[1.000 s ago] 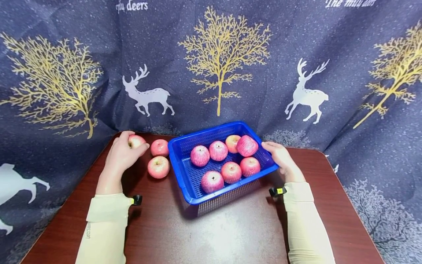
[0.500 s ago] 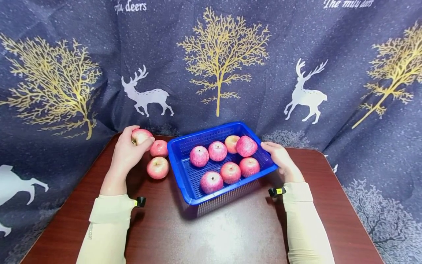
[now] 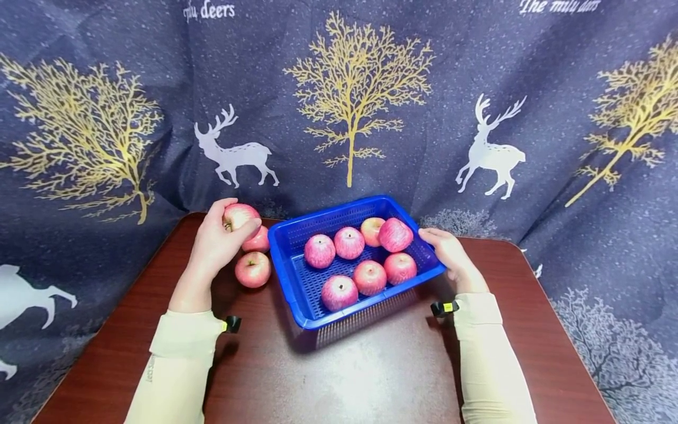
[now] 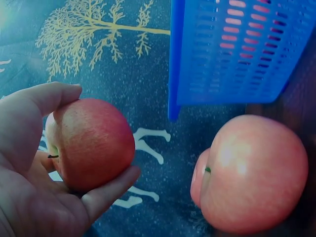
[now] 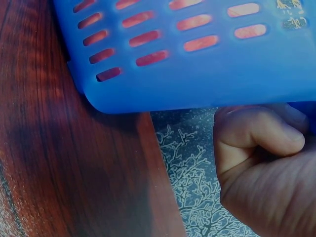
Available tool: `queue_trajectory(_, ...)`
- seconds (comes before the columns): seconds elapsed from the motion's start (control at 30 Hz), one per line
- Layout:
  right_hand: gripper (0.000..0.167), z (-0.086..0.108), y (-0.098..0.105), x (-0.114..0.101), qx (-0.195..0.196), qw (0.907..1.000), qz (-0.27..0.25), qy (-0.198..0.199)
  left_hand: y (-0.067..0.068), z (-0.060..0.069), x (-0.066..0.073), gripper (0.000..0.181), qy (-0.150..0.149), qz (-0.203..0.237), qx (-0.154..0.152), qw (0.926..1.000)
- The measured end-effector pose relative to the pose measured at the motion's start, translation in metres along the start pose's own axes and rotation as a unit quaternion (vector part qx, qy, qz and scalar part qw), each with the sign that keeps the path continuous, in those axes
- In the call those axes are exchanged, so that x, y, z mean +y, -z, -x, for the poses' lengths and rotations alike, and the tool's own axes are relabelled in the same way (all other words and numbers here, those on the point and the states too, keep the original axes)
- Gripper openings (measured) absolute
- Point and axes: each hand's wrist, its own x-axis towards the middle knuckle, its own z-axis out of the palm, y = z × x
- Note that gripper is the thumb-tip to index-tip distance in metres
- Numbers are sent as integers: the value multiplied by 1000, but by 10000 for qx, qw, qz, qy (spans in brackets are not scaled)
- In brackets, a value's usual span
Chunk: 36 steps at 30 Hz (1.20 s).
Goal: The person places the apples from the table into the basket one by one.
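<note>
My left hand [image 3: 216, 242] grips a red apple [image 4: 96, 143] between thumb and fingers, raised above the table left of the basket. Beneath and beside it, two more apples stand on the table: one partly hidden behind the hand [image 3: 258, 240], the other nearer [image 3: 252, 270]. A blue plastic basket [image 3: 288, 277] with slotted walls holds several red apples and a yellower one [image 3: 372, 231]. My right hand [image 3: 454, 258] holds the basket's right rim, thumb on top; in the right wrist view its curled fingers [image 5: 237, 133] are at the rim, partly hidden.
The dark red-brown wooden table [image 3: 344, 383] extends in front of the basket and to both sides. Behind its far edge hangs a dark blue cloth [image 3: 424, 147] printed with deer and golden trees. Each wrist wears a small black camera [image 3: 232, 324].
The left hand has lifted its apple from the far left of the table and carried it rightward, toward the basket. The right hand and the basket have stayed in place.
</note>
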Motion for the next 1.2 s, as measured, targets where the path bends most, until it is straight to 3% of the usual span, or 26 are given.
queue_trajectory(0.37, 40, -2, -1, 1, -9, 9997, -229, 9, -12, -5, 14, 89, -281, -94, -198, 9994)
queue_trajectory(0.63, 39, -4, 1, 1, 22, 9998, -205, -35, -24, -10, 33, 89, -493, 10, -627, 9968)
queue_trajectory(0.87, 45, -3, 1, 1, 22, 9997, -205, -104, -36, -16, 46, 91, -715, -271, -974, 9923)
queue_trajectory(1.2, 38, -3, 2, 4, -22, 9995, -295, -82, -54, -24, 68, 90, -927, -430, -1391, 9850)
